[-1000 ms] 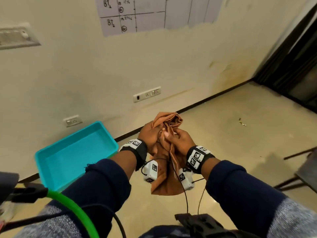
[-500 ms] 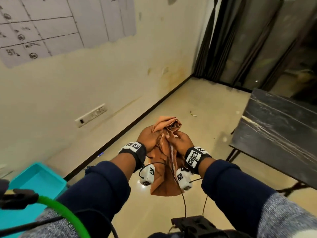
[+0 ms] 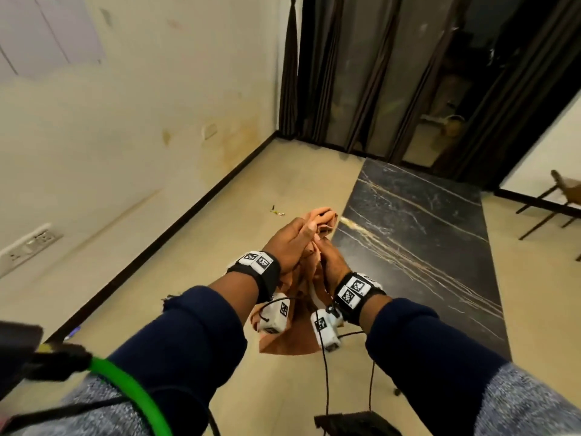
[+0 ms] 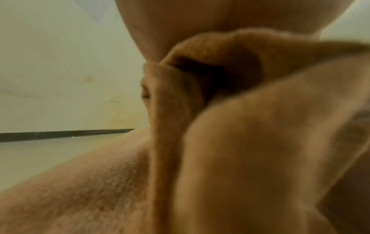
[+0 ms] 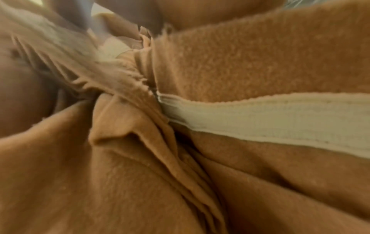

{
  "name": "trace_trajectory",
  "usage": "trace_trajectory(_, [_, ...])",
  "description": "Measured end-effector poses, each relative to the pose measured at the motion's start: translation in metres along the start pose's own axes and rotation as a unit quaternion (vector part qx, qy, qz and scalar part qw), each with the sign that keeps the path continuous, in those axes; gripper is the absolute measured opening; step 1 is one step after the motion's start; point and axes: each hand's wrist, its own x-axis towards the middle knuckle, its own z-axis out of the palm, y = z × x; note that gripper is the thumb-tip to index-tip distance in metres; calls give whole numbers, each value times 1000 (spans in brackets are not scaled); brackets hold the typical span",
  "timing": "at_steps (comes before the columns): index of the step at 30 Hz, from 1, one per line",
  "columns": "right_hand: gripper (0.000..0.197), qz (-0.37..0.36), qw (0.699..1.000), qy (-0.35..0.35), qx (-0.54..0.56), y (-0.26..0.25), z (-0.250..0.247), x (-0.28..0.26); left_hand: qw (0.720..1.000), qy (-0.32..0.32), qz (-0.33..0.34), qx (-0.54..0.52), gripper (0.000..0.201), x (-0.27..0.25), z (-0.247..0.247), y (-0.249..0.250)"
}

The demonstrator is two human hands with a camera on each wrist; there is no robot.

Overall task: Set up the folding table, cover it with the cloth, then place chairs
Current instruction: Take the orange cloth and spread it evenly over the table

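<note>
A bunched orange-brown cloth (image 3: 289, 338) hangs between my two hands in front of my chest. My left hand (image 3: 290, 243) grips its upper folds from the left. My right hand (image 3: 330, 262) grips the folds from the right, close against the left hand. The folding table (image 3: 418, 240), with a black marble-pattern top, stands set up just right of my hands. Cloth folds (image 4: 260, 142) fill the left wrist view. The right wrist view shows the fuzzy cloth (image 5: 240, 63) and its pale hem band (image 5: 280, 120). A chair (image 3: 562, 196) shows partly at the right edge.
A cream wall (image 3: 141, 136) with a socket strip (image 3: 30, 247) runs along the left. Dark curtains and glass doors (image 3: 393, 73) close the far end. Cables (image 3: 327, 372) hang from my wrists. Bare floor (image 3: 220, 262) lies between wall and table.
My view has swung right: the teal tray has left the frame and the table has come fully into sight. Both hands keep hold of the cloth, now nearer the table's corner.
</note>
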Motion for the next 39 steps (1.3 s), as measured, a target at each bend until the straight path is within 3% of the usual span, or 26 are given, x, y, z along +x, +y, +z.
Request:
trace_trajectory(2, [59,12,999,27,-14,-13,-24,13,998,-39,33,21,76,27,16,7])
trace_trajectory(5, [29,8,993,113,-32,-30,-56,35,988,-123,76,62,79,72,44,14])
trace_trajectory(7, [8,5,981,177,-77,-41,-77,40,992,-120,45,-7,109,97,67,13])
trace_trajectory(8, [13,11,973,213,-89,-43,-96,44,989,-126,50,-56,116,112,86,14])
trace_trajectory(9, [20,14,963,248,-99,-49,-109,44,987,-128,60,-80,112,125,101,11])
trace_trajectory(12, [28,22,946,298,-124,-63,-158,62,976,-167,30,-134,73,155,138,20])
trace_trajectory(14, [17,15,941,292,-172,-76,-186,70,973,-170,12,-157,53,178,165,18])
trace_trajectory(17, [29,7,937,292,-192,-88,-236,81,961,-188,0,-201,57,204,197,29])
trace_trajectory(19, [22,11,937,292,-192,-91,-271,84,974,-192,22,-122,53,220,225,29])
trace_trajectory(21, [25,33,943,262,-201,-82,-313,91,978,-191,46,69,61,224,253,14])
trace_trajectory(22, [28,59,934,255,-245,-80,-334,97,968,-194,49,154,71,224,266,3])
trace_trajectory(24, [27,111,902,230,-347,-74,-382,103,952,-207,-13,227,78,217,295,-22])
trace_trajectory(27, [20,177,876,179,-412,-70,-441,107,888,-226,-97,389,86,204,329,-59])
trace_trajectory(28, [19,195,866,164,-430,-70,-458,104,865,-231,-130,427,95,195,344,-66])
trace_trajectory(30, [28,208,863,127,-444,-62,-485,103,852,-203,-170,451,105,184,365,-74])
trace_trajectory(32, [39,200,865,93,-450,-61,-491,94,848,-177,-184,465,110,179,380,-67])
trace_trajectory(35, [32,159,867,48,-470,-57,-486,88,847,-153,-176,478,121,182,402,-50])
trace_trajectory(37, [26,115,865,49,-486,-56,-474,87,863,-143,-167,454,106,186,415,-40])
trace_trajectory(39, [24,96,863,66,-492,-60,-463,88,895,-112,-161,402,73,191,425,-35])
